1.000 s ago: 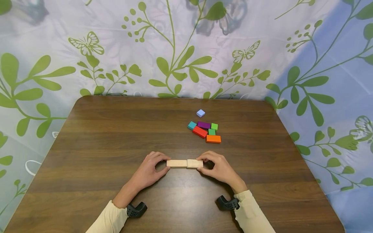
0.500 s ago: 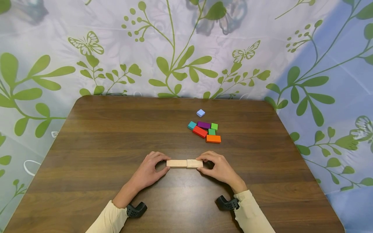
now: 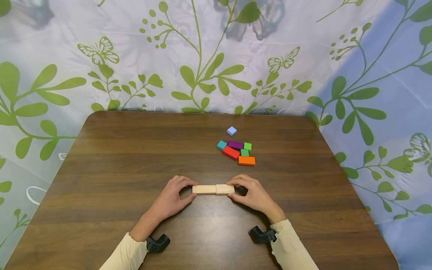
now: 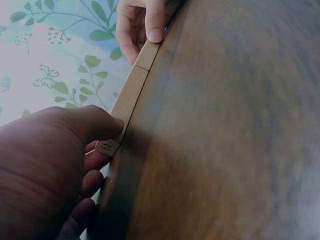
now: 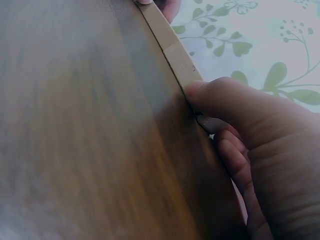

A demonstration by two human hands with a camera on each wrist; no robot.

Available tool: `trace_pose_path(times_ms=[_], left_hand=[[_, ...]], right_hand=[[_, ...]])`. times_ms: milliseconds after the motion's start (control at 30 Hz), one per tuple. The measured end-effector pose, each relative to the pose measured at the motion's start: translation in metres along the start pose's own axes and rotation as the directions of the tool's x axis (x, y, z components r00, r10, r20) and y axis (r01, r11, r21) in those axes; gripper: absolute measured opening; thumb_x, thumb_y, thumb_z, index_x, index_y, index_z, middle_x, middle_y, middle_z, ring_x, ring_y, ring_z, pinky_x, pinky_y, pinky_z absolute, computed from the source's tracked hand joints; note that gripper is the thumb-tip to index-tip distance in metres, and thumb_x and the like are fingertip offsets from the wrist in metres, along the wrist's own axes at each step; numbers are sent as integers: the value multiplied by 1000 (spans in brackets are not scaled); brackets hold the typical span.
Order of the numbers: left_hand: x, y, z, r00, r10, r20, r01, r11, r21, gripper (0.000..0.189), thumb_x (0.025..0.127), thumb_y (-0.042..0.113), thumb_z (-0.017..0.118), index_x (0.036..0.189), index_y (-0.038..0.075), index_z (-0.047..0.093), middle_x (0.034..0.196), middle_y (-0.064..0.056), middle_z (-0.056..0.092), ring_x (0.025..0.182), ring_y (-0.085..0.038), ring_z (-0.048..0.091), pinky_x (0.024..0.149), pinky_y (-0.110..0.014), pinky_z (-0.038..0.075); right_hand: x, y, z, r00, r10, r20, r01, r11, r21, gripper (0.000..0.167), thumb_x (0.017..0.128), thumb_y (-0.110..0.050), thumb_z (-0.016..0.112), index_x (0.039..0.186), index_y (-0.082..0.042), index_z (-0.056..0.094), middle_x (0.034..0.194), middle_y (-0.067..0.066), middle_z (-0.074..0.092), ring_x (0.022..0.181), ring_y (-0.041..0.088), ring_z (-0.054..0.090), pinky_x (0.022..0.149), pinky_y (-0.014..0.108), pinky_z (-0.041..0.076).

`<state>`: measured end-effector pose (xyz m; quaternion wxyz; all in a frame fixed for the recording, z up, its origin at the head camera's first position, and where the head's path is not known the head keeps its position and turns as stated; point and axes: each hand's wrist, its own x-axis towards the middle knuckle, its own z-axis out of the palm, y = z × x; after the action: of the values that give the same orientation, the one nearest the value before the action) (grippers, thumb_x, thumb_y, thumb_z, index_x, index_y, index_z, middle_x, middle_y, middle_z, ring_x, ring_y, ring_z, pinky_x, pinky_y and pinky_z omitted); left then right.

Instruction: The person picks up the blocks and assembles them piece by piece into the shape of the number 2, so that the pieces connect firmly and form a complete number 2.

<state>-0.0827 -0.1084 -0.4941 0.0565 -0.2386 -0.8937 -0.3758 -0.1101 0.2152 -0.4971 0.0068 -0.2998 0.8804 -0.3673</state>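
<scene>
Two plain wooden blocks lie end to end on the brown table, their inner ends meeting. My left hand pinches the outer end of the left block between thumb and fingers. In the left wrist view, dark handwritten marks show on that block's end face. My right hand pinches the right block the same way, thumb on the near side and fingers on the far side. The right wrist view shows small dark marks on this right block too.
Beyond the hands lies a cluster of painted blocks: teal, purple, red, light green, green and orange. A pale blue block sits farther back. A leaf-patterned curtain hangs behind the table.
</scene>
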Motion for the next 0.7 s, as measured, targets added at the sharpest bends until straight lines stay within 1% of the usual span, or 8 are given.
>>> trace_pose_path(times_ms=[233,433,700], left_hand=[[0,0,0,1000,-1,3,1,1000,-1,24,90,21,82,113,17,76,113,3,70,106,-17,59,94,-44,50],[0,0,0,1000,2,-1,-2,1000,-2,24,90,21,82,114,17,76,113,3,71,105,-17,60,93,-44,50],[0,0,0,1000,-4,6,4,1000,-4,25,90,22,82,114,17,75,113,3,70,106,-17,59,94,-44,50]], right_hand=[[0,0,0,1000,-10,-1,10,1000,-7,36,87,-27,86,121,-28,74,115,-13,67,96,7,56,82,27,51],[0,1,1,1000,-2,1,2,1000,-4,38,86,-32,86,122,-28,74,115,-13,66,96,7,55,83,27,51],[0,0,0,1000,10,-2,-10,1000,1,39,86,-34,86,123,-29,74,117,-14,67,97,7,56,84,28,52]])
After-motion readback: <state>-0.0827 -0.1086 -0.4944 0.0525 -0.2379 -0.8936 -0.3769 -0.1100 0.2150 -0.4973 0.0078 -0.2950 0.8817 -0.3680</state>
